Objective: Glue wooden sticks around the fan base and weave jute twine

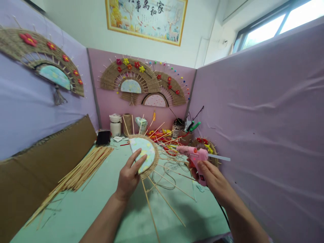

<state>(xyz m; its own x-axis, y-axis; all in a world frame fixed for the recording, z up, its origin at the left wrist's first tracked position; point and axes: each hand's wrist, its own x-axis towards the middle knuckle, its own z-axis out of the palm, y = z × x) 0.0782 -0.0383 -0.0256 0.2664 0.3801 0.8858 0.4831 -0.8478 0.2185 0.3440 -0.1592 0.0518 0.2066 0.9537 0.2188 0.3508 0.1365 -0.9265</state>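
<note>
My left hand grips a half-round fan base, two fingers lying on its pale floral face and the thumb out of sight behind it. Twine edges the curve of the base, and thin sticks fan out from it. My right hand is wrapped round the handle of a pink glue gun. A clear glue stick pokes out of the gun's back end. The nozzle points left toward the sticks, apart from the fan's twine edge. Loose twine trails beneath the sticks.
On the left, a bundle of thin sticks lies beside a cardboard sheet. A white jar, a twine spool and a tool holder stand at the back. Finished fans hang on the pink panel.
</note>
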